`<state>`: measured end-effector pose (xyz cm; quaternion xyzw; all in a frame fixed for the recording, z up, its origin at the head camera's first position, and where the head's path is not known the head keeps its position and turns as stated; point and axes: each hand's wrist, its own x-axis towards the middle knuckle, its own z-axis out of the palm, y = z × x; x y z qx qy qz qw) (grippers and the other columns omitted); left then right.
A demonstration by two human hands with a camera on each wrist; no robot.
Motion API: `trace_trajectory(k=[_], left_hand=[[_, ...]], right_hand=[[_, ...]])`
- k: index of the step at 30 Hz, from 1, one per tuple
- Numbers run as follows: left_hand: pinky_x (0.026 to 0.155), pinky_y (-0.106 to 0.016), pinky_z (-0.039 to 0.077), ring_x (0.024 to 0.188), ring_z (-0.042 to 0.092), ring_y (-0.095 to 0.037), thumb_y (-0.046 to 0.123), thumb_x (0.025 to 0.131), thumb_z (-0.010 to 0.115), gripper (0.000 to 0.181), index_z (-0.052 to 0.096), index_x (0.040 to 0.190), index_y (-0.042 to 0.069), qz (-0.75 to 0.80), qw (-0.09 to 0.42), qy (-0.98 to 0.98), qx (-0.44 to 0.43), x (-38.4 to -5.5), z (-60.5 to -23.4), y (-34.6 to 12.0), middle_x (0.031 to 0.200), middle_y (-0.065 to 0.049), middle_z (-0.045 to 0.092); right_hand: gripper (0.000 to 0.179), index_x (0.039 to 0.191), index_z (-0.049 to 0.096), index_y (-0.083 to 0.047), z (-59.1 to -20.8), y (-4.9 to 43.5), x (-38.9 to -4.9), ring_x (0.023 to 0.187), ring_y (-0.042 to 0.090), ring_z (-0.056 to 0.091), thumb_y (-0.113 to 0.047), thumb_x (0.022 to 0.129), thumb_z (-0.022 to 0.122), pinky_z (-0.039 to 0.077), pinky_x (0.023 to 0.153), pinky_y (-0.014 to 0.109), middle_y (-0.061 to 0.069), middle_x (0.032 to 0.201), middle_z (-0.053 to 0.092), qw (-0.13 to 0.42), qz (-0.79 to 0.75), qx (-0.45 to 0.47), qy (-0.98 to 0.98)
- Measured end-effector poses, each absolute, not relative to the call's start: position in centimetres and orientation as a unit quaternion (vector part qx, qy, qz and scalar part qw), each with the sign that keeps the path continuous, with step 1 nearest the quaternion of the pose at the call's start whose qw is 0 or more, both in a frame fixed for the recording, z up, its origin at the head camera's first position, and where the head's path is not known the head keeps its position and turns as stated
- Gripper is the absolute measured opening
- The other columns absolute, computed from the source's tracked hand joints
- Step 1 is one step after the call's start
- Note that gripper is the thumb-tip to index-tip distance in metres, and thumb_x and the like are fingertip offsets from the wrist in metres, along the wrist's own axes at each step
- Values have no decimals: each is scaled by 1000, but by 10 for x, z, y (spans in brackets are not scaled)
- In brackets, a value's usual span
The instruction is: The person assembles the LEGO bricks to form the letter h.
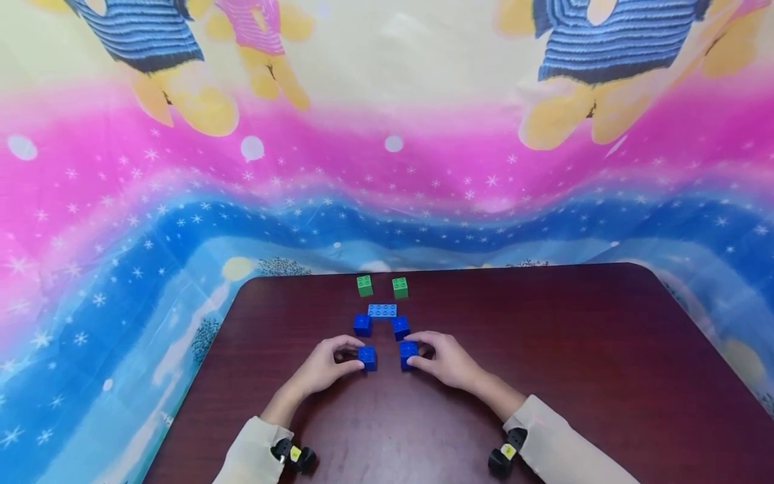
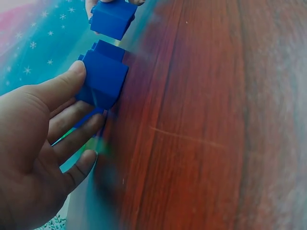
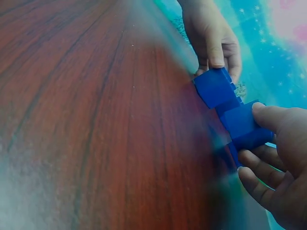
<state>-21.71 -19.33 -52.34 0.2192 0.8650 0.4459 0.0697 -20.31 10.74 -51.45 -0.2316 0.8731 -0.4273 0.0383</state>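
Observation:
Between thumb and fingers, my left hand [image 1: 326, 363] pinches a dark blue toy brick [image 1: 367, 359] low at the table's middle. My right hand [image 1: 449, 359] pinches a second dark blue brick [image 1: 408, 356] to its right, with a gap between the two. The left wrist view has the left-hand brick [image 2: 103, 79] close up, its thumb on the near side. In the right wrist view the right thumb presses on its brick [image 3: 244, 125]. Two more dark blue bricks, a left one [image 1: 362, 325] and a right one [image 1: 400, 327], sit just beyond the hands.
A lighter blue, longer brick [image 1: 382, 310] lies beyond the dark blue ones. Farther back stand two green bricks, one left [image 1: 364, 286] and one right [image 1: 400, 288]. The dark wooden table [image 1: 544, 323] meets a patterned cloth [image 1: 423, 228] at its far edge.

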Motion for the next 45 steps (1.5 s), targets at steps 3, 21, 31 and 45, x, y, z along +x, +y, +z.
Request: trace_trajectory(k=[3,21,31,45], left_hand=[[82,-31,54,101,69,-19,20,91,79,29,70,119,14,450,73,862,222,-216,-524,-191,110,1,73],[83,-32,57,100,69,-17,23,92,78,31,69,121,15,439,86,862,240,-204,-513,-171,110,2,72],[82,-31,57,101,69,-19,21,92,78,31,69,120,12,443,104,850,265,-201,-511,-147,112,-1,71],[82,-26,57,99,69,-16,23,91,80,32,69,119,13,460,114,840,264,-196,-515,-111,111,0,71]], right_hand=[[42,132,67,-11,-513,109,-200,88,9,61,-23,93,77,54,75,28,-6,105,68,36,-424,-232,874],[42,131,67,-10,-507,132,-192,87,9,61,-23,92,78,55,71,27,-3,110,69,17,-411,-238,880],[41,131,67,-12,-504,152,-186,88,10,63,-25,93,77,55,70,25,0,114,70,9,-411,-223,884],[37,127,66,-13,-494,166,-176,87,9,64,-23,94,77,55,68,26,-1,107,70,-1,-433,-217,875]])
